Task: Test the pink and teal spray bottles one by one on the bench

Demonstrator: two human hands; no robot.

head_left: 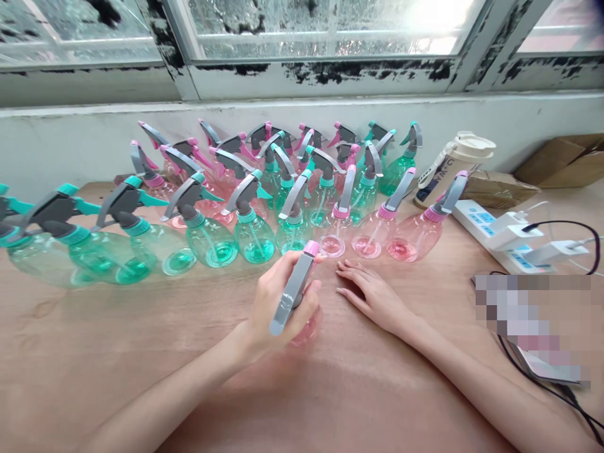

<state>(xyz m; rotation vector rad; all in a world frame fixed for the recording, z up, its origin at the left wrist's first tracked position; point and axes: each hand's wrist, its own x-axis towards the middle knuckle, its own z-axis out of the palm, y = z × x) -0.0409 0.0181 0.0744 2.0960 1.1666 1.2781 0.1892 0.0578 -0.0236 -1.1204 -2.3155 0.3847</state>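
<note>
My left hand (271, 305) is wrapped round the neck of a pink spray bottle (306, 331) with a grey trigger head and pink nozzle. Most of that bottle is hidden behind the hand. To its right, my right hand (375, 299) lies on the wooden table with fingers stretched out, holding nothing. Just beyond my right fingertips stand pink spray bottles (370, 239) with grey heads. Green spray bottles (255, 236) continue that front row to the left. Behind them, more pink bottles (221, 170) and green bottles (401, 167) stand close together.
A white lidded cup (448, 167) stands behind the row on the right, near cardboard boxes (493, 189). A white power strip (486, 229) with chargers and black cables (597, 245) lies on the right, with a partly blurred device (550, 365) nearer. The wall and window (325, 31) border the back.
</note>
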